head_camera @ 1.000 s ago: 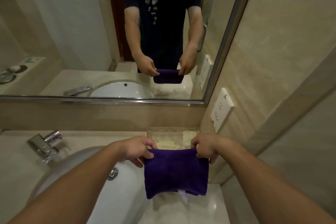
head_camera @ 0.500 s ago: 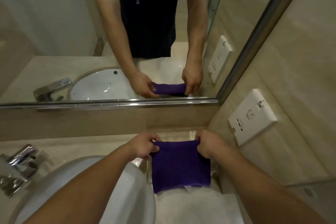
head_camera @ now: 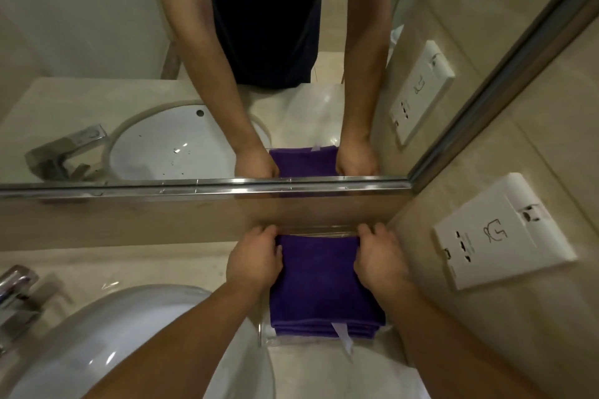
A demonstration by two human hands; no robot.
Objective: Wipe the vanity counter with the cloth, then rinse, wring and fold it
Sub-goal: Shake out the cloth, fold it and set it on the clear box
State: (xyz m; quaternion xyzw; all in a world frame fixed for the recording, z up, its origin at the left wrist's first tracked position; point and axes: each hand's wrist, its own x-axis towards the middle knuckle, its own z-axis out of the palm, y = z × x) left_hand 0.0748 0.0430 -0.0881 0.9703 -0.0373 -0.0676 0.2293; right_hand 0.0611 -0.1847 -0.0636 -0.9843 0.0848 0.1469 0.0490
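Holding the folded purple cloth (head_camera: 324, 285) by its two far corners, we have it lying flat over a clear tray (head_camera: 265, 335) at the back right of the worktop (head_camera: 136, 264). Our left hand (head_camera: 256, 261) grips the corner at 11 o'clock of the cloth, fingers curled over its far edge and thumb on top. Our right hand (head_camera: 379, 261) grips the corner at 1 o'clock in the same way. The cloth lies in stacked layers, which show along its near edge at 6 o'clock, where a white label (head_camera: 343, 335) sticks out toward us. The tray's rim shows just beyond the cloth's far edge, against the back wall, and again just under its near edge.

At 7 o'clock from the cloth sits the white basin (head_camera: 123, 340), its rim just beside the tray. The chrome tap (head_camera: 14, 288) stands at 9 o'clock, well apart from the cloth. A white socket plate (head_camera: 499, 236) is on the side wall at 3 o'clock. At 12 o'clock the mirror (head_camera: 90, 26) reflects both hands and the cloth.
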